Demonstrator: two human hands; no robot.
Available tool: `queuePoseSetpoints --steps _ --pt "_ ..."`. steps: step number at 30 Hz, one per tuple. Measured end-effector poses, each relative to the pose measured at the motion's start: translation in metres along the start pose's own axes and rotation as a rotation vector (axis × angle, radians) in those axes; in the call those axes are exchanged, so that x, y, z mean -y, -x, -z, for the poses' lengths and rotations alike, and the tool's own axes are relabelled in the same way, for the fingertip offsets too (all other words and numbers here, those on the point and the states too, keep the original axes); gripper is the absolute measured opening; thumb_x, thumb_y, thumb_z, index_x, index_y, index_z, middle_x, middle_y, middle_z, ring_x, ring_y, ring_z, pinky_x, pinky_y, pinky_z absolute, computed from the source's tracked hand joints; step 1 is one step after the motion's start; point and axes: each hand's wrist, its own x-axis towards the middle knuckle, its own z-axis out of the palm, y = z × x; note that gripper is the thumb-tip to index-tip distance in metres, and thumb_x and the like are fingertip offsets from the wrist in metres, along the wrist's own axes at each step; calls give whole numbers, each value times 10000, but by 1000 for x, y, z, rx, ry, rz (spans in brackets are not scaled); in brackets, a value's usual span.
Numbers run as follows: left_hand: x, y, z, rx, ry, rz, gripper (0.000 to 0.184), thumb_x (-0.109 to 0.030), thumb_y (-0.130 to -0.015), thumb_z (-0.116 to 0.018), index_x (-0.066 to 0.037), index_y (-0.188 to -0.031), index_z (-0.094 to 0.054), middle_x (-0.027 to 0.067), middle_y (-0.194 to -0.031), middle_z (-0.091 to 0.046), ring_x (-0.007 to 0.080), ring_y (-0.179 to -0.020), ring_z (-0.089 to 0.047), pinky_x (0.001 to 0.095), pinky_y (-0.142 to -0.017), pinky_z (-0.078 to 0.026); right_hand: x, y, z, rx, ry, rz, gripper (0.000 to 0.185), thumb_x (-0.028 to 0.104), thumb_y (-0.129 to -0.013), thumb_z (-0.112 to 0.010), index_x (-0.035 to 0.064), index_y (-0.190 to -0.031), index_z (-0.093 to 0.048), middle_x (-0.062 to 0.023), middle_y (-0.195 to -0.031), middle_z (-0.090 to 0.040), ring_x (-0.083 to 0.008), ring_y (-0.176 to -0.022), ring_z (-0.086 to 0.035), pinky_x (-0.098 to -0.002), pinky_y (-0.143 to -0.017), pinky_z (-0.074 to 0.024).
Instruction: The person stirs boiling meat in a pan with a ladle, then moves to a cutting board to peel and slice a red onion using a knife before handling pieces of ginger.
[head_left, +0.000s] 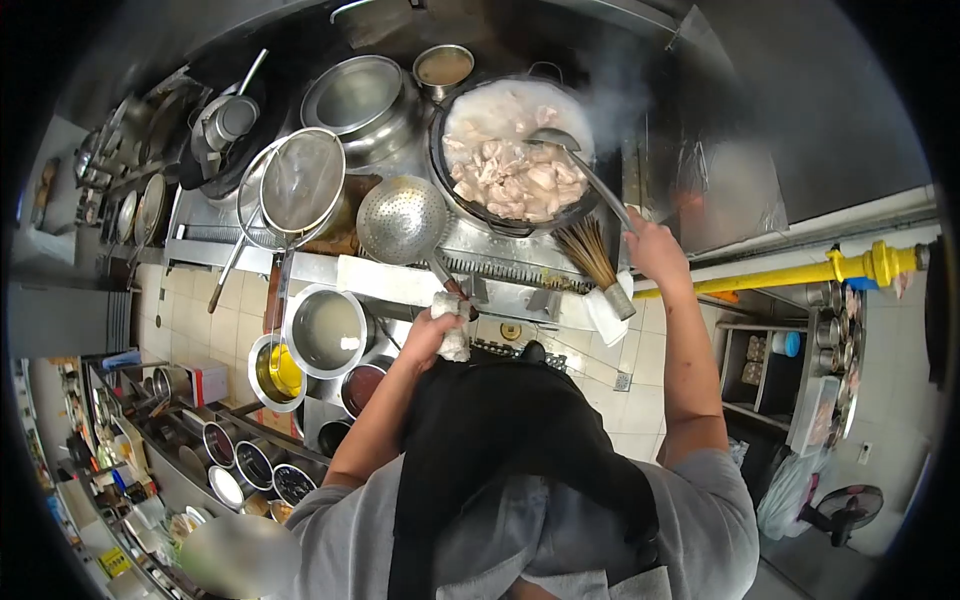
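Observation:
My right hand point(655, 252) is closed round the handle of a long metal ladle point(600, 187). The ladle's bowl dips into a wok point(437, 150) full of pale meat pieces point(520, 180) in cloudy, foaming liquid. Steam rises at its right side. Near my waist, my left hand point(425, 338) is closed on a bunched white cloth point(453, 328). Just above that cloth ends the handle of a perforated skimmer point(402, 220), which rests at the stove's front; whether the hand also grips the handle, I cannot tell.
A bamboo brush point(590, 258) lies right of the wok. Left of it stand a large pot point(360, 100) and a small pot point(443, 68). A mesh strainer point(303, 180) lies farther left. Metal bowls point(328, 332) stand by my left arm; a yellow pipe point(790, 274) runs along the right.

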Motion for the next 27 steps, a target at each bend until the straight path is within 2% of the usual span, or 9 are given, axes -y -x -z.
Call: queuePoseSetpoints --steps 1,4,5,6,8,11,13,20,27 --pt "-4 0 -3 -6 -1 -13 383 -88 -861 -684 30 -1219 -620 89 -1042 -701 207 -879 -690 358 -765 -563 2 2 7 8 -12 -25 539 245 -984 -616 180 -1507 -504 -273 -1108 -701 -481 -1046 -662 -566 -924 -527" --pt "-1 0 -1 23 48 -72 384 -91 -865 -682 35 -1222 -617 92 -1050 -700 211 -880 -692 361 -770 -565 8 48 28 -19 -51 -1 541 248 -986 -617 162 -1508 -503 -279 -1104 -699 -490 -1041 -657 -562 -924 -521" --pt "2 0 2 16 53 -73 384 -91 -865 -682 35 -1222 -617 92 -1050 -700 211 -880 -692 361 -770 -565 3 53 27 26 -97 -25 522 228 -980 -617 142 -1488 -533 -253 -1227 -664 -487 -1114 -626 -531 -981 -509" --pt "5 -1 4 13 57 -55 380 -92 -865 -683 37 -1217 -620 91 -1049 -700 212 -884 -693 362 -777 -565 1 50 20 30 -97 -21 522 228 -980 -617 142 -1488 -533 -253 -1227 -664 -487 -1114 -626 -531 -981 -509" --pt "8 -2 8 16 55 -34 376 -92 -864 -685 38 -1212 -624 91 -1048 -700 213 -888 -694 362 -784 -566 -7 41 -10 -31 -117 101 521 269 -999 -599 139 -1497 -513 -285 -1096 -700 -498 -1034 -655 -557 -928 -517" --pt "13 -5 6 51 36 -3 386 -88 -860 -689 42 -1218 -622 91 -1053 -700 214 -896 -696 363 -801 -567 -4 -5 -56 -70 -92 59 508 264 -1006 -589 114 -1487 -522 -283 -1088 -705 -495 -1025 -665 -560 -927 -521" --pt "14 -7 4 42 -26 5 400 -98 -862 -681 61 -1227 -635 124 -1088 -713 224 -948 -698 369 -834 -570 9 -10 -46 -55 -99 17 503 258 -1008 -586 109 -1484 -526 -283 -1106 -703 -491 -1040 -665 -557 -933 -521" --pt "7 5 1 45 36 -37 391 -83 -857 -675 52 -1221 -626 118 -1065 -710 218 -921 -697 363 -817 -570 16 56 -19 -44 -211 -48 479 210 -994 -611 43 -1440 -559 -311 -1118 -682 -501 -1079 -637 -532 -930 -521" --pt "16 5 1 22 17 -1 372 -84 -861 -674 45 -1207 -628 110 -1059 -710 212 -912 -696 361 -823 -571 5 0 -91 -112 -255 -12 495 254 -1013 -575 55 -1465 -542 -306 -1128 -690 -500 -1063 -657 -554 -963 -511"
